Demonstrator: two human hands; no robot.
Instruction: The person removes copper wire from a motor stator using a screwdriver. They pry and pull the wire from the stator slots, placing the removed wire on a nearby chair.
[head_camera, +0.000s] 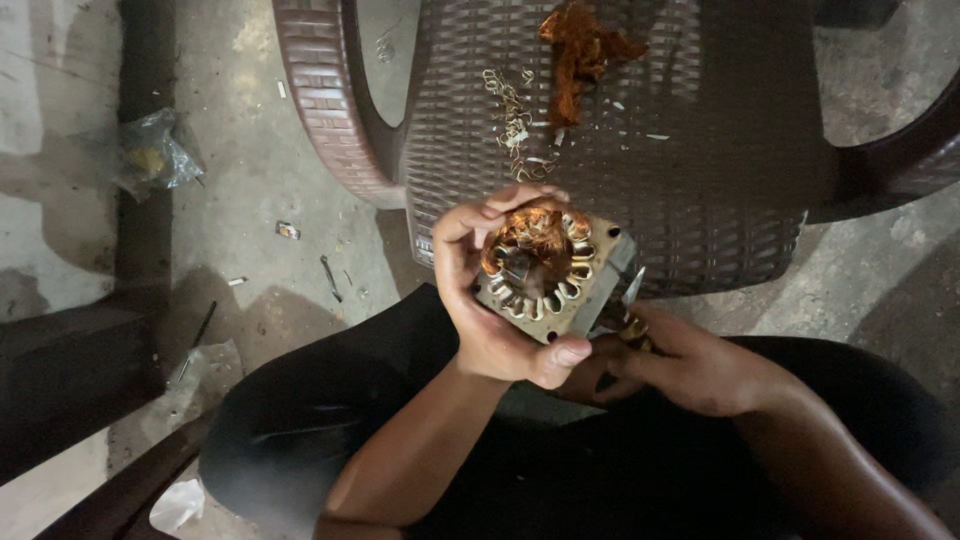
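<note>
One motor stator (548, 272), a squarish metal block with a ring of winding slots and a clump of copper wire at its middle, sits at the centre of the view above the person's lap. The left hand (490, 300) wraps it from the 9 o'clock side: fingers curled over the top edge, thumb pressed along the bottom corner, clamped firmly on the block. The right hand (690, 370), at 4 o'clock from the stator, has its fingers closed together around one thin metal tool (632, 292) whose pointed tip pokes up beside the stator's right edge; it may be a blade or a pair of pliers, the grip hides most of it.

At 12 o'clock stands one brown woven plastic chair (700, 150), its far part cut off by the frame. On its seat lie one loose tangle of stripped copper wire (578, 55) and one scatter of pale insulation slips (515, 125), too small and jumbled to count.

On the concrete floor at 9 to 10 o'clock: one crumpled clear plastic bag (155, 155), contents unclear, and a few small bits of debris (288, 231). A second scrap of plastic (178, 503) lies at 7 o'clock, partly cut off.
</note>
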